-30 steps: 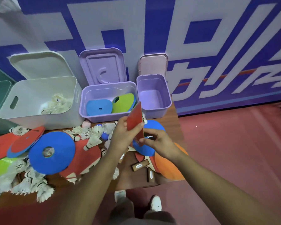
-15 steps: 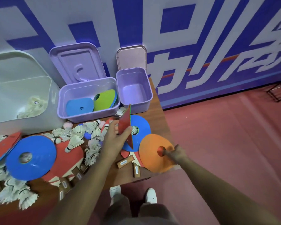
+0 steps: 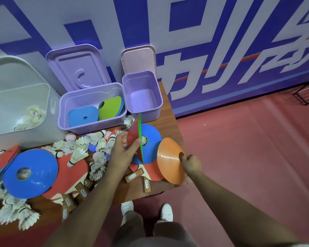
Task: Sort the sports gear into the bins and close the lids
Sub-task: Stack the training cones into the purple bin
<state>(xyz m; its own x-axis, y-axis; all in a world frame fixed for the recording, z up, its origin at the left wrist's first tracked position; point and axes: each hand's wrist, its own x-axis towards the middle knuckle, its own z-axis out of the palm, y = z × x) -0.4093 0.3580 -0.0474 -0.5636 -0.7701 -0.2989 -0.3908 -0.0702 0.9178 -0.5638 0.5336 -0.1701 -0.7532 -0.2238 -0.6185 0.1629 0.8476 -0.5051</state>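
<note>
Blue wall banner (image 3: 221, 18) w/ big white characters; paddle labels (image 3: 133, 176) unreadable.

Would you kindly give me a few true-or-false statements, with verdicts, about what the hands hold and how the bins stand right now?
1. The left hand holds a red disc up on its edge. True.
2. The right hand grips a table-tennis paddle. False: its fingers grip the orange disc at the centre hole.
3. The small purple bin is full of shuttlecocks. False: nothing shows inside it.
4. The middle purple bin contains a blue disc and a green disc. True.
5. The purple lid is closed on its bin. False: it stands open behind the bin.
</note>
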